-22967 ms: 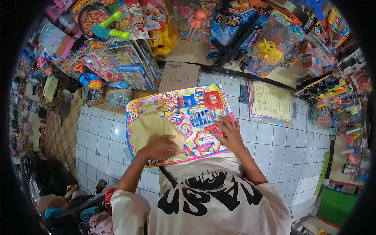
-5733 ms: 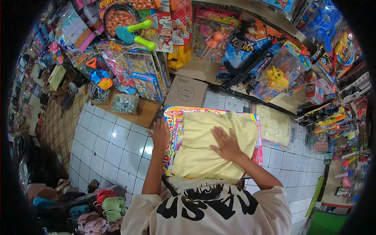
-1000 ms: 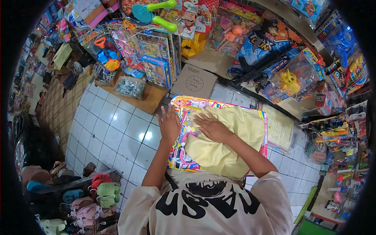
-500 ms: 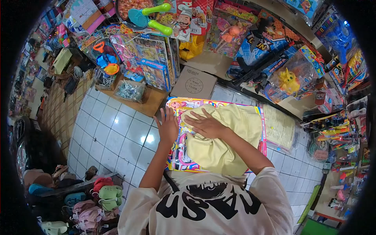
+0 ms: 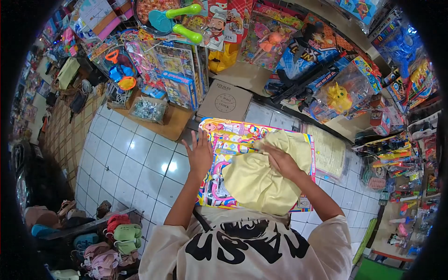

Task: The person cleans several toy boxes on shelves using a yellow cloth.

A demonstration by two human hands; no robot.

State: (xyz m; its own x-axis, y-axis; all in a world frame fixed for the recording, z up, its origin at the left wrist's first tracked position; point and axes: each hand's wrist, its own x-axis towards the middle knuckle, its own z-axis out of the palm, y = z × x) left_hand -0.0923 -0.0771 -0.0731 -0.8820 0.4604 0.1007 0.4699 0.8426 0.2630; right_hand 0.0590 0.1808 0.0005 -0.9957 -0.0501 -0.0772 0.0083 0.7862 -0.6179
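Observation:
A colourful printed toy card (image 5: 228,127) lies in front of my body, with a blonde doll pictured at its top left and a pink curved toy on its left part. My left hand (image 5: 200,154) rests on the card's left edge, open, fingers spread. Over the card's middle and right lies a crumpled pale yellow cloth (image 5: 254,179). My right hand (image 5: 280,161) is on the upper part of this cloth, its fingers close together and bent into the folds, slightly blurred. The fingertips are partly hidden by the cloth.
A brown wall clock box (image 5: 225,100) stands on the tiled floor (image 5: 135,149) beyond the card. Left of it, a bag of beads (image 5: 148,110) sits on a wooden board. Packaged toys (image 5: 338,95) line the far side and right. Several clogs (image 5: 127,233) lie at lower left.
My right hand has moved right across the card, drawing the cloth's upper left part along and baring more of the card. Its spread fingers have come together. My left hand stays at the left edge.

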